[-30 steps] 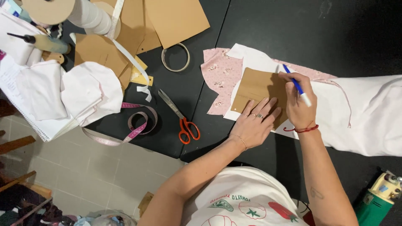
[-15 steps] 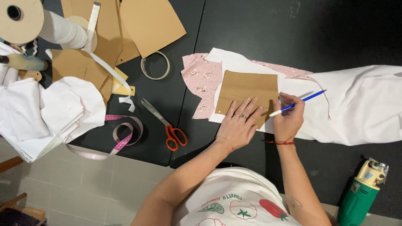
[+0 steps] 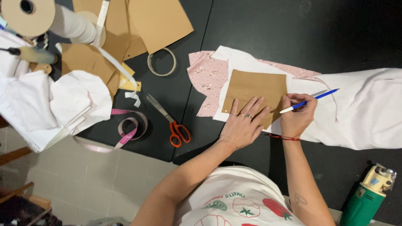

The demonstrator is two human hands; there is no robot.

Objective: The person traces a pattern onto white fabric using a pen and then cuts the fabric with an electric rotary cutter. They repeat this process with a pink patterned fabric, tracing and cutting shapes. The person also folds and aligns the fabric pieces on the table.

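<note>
My left hand (image 3: 246,122) lies flat, fingers spread, on the lower edge of a brown cardboard pattern piece (image 3: 255,87). The pattern rests on white fabric (image 3: 360,113) that overlaps a pink floral fabric piece (image 3: 206,79) on the black table (image 3: 272,29). Gripped in my right hand (image 3: 296,115) is a blue-and-white pen (image 3: 310,100), with its tip at the pattern's lower right edge. A red cord circles my right wrist.
Orange-handled scissors (image 3: 169,121) lie left of the fabric. A pink tape measure (image 3: 130,127), a tape ring (image 3: 161,62), more cardboard patterns (image 3: 159,21), a large thread cone (image 3: 50,21) and white cloth (image 3: 58,104) fill the left. A green electric cutter (image 3: 368,194) stands at the lower right.
My right hand has moved the pen from the pattern's upper right corner down along its right edge to the lower right. My left hand stays pressed on the pattern.
</note>
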